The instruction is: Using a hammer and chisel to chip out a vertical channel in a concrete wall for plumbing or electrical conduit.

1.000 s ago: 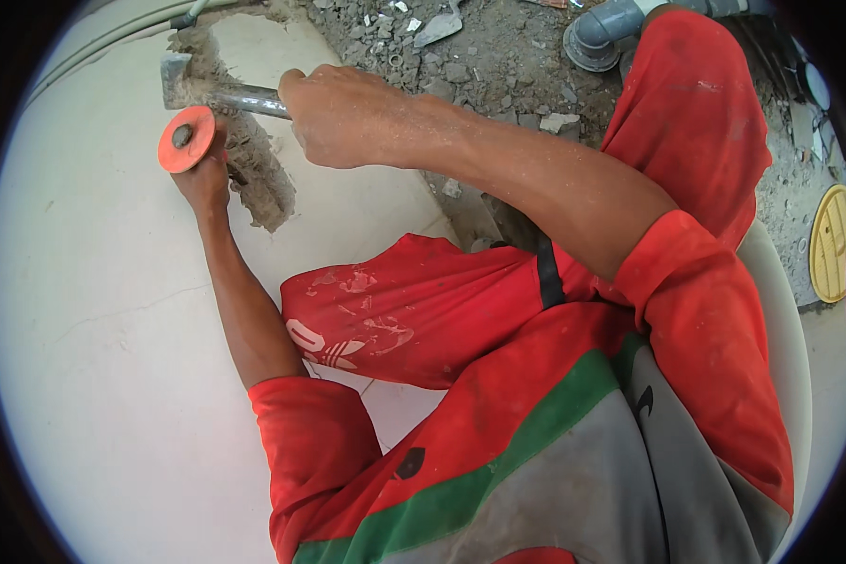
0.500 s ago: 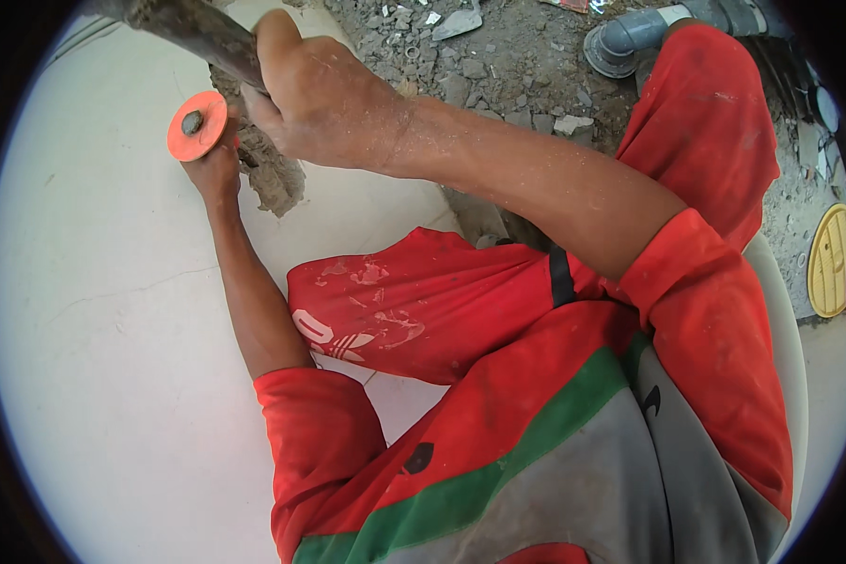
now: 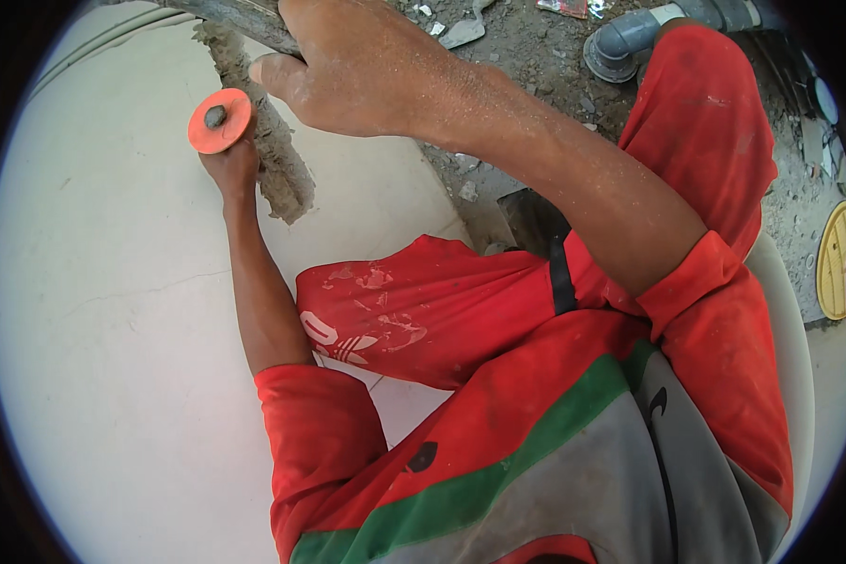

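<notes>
Nearest me, the right hand clenches a grey handle over the top of the rough groove. Just left of the groove, the left hand grips an orange-guarded chisel; beyond, right of the groove, lie rubble and grey pipe.

The right hand was clenched, the right forearm slanting up leftward; the left hand, also curled, topped the steeply angled left forearm.
</notes>
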### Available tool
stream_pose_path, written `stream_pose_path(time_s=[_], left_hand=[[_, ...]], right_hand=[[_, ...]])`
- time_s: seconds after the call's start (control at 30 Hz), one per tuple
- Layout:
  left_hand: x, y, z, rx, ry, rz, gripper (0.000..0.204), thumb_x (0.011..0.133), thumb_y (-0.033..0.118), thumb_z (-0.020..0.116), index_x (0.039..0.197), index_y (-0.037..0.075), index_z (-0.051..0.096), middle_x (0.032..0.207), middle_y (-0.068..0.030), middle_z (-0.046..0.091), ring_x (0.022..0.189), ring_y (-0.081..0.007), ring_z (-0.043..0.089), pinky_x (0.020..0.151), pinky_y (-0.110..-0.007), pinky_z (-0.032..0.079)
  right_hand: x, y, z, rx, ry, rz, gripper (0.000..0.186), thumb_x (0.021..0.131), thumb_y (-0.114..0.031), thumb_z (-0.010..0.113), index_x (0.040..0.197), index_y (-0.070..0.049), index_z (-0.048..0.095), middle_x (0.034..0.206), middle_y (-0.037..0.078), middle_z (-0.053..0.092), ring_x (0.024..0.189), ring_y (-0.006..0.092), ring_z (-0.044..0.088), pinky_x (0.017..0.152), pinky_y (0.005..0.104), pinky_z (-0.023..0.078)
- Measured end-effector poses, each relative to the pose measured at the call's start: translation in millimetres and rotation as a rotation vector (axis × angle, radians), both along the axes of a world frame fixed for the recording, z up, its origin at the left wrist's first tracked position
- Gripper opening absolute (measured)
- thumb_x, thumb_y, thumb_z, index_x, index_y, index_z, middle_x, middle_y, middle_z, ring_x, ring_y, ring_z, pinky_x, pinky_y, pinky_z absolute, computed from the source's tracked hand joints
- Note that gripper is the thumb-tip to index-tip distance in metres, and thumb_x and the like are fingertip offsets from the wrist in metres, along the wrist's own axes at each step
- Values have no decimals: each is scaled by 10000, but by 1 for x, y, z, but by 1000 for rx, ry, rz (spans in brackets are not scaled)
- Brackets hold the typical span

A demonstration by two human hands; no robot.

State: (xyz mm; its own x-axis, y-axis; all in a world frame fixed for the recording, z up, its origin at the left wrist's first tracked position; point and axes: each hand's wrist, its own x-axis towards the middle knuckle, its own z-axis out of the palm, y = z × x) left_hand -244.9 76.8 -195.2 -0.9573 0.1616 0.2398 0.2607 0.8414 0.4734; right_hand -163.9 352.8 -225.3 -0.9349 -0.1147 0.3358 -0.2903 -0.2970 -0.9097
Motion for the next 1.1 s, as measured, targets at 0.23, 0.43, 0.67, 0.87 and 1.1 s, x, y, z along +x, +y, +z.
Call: stream_pose_path(time_s=[0.23, 0.43, 0.67, 0.87, 1.1], left_hand=[[-1, 4, -7, -126, 57, 20, 213, 820, 102, 690, 998, -1, 632, 905, -37, 657, 834, -136, 596, 776, -276, 463], [4, -22, -17, -30, -17, -92, 149, 827, 58, 660, 957, 4, 612, 878, -25, 626, 794, -139, 568, 762, -285, 466], [5, -7, -14, 44, -9, -38, 100, 851, 73, 650, 838, 32, 560, 695, 22, 496, 562, -70, 437, 501, -233, 358], [4, -16, 3, 35, -23, -32, 112, 856, 61, 641, 807, 36, 544, 687, 20, 488, 562, -75, 440, 491, -240, 359], [4, -3, -6, 218, 58, -70, 94, 822, -11, 641, 786, -2, 555, 697, -41, 532, 614, -143, 519, 525, -274, 409]], right_hand=[[5, -45, -16, -61, 97, -400, 204, 820, -41, 567, 909, 104, 456, 642, 232, 563, 578, 321, 607, 505, 423, 462], [21, -63, -34, 325, -89, 133, 232, 803, -39, 560, 912, 108, 416, 612, 231, 565, 609, 383, 618, 542, 457, 466], [27, -70, -70, 489, -64, -9, 206, 813, -35, 555, 899, 109, 435, 571, 240, 536, 583, 411, 605, 533, 456, 470], [9, -60, -18, 208, -86, -60, 175, 805, 2, 524, 920, 115, 455, 679, 261, 590, 679, 409, 638, 632, 487, 497], [32, -58, -59, 442, -217, 69, 250, 833, -104, 585, 879, 113, 470, 608, 255, 573, 674, 391, 645, 627, 482, 491]])
